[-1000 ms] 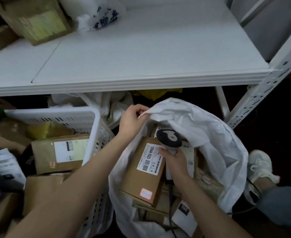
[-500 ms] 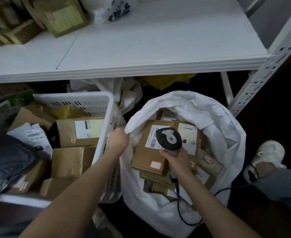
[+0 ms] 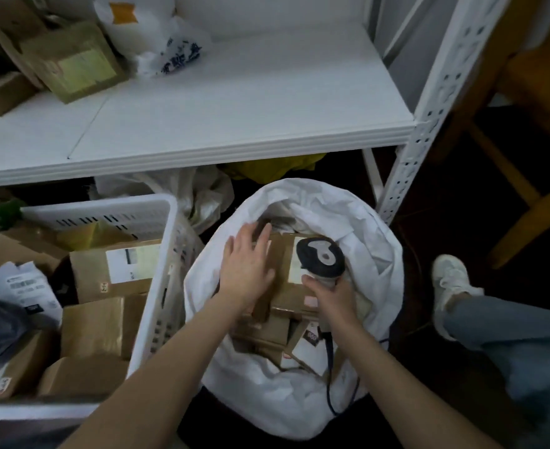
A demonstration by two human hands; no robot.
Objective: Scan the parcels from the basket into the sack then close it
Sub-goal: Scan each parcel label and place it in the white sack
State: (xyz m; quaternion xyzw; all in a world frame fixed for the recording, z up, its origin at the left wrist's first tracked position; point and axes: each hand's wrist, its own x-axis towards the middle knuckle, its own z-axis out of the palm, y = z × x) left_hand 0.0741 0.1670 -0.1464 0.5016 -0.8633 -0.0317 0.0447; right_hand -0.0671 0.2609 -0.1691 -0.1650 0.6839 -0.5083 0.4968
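Left hand (image 3: 246, 270), grip spread flat, pressed on the top brown cardboard parcel (image 3: 283, 270) inside the open white woven sack (image 3: 374, 254), probably to seat it, while right hand (image 3: 330, 294), grip curled round a black-and-grey corded scanner (image 3: 320, 256), hovered alongside; the white slatted plastic basket (image 3: 160, 254) beside held more boxes.

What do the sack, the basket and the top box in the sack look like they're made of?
Sack: thin white matte fabric or woven plastic, judging by its soft crumpled folds. Basket: rigid white plastic, with moulded slots in its walls. Top box: brown matte cardboard, going by its flat faces and square edges.
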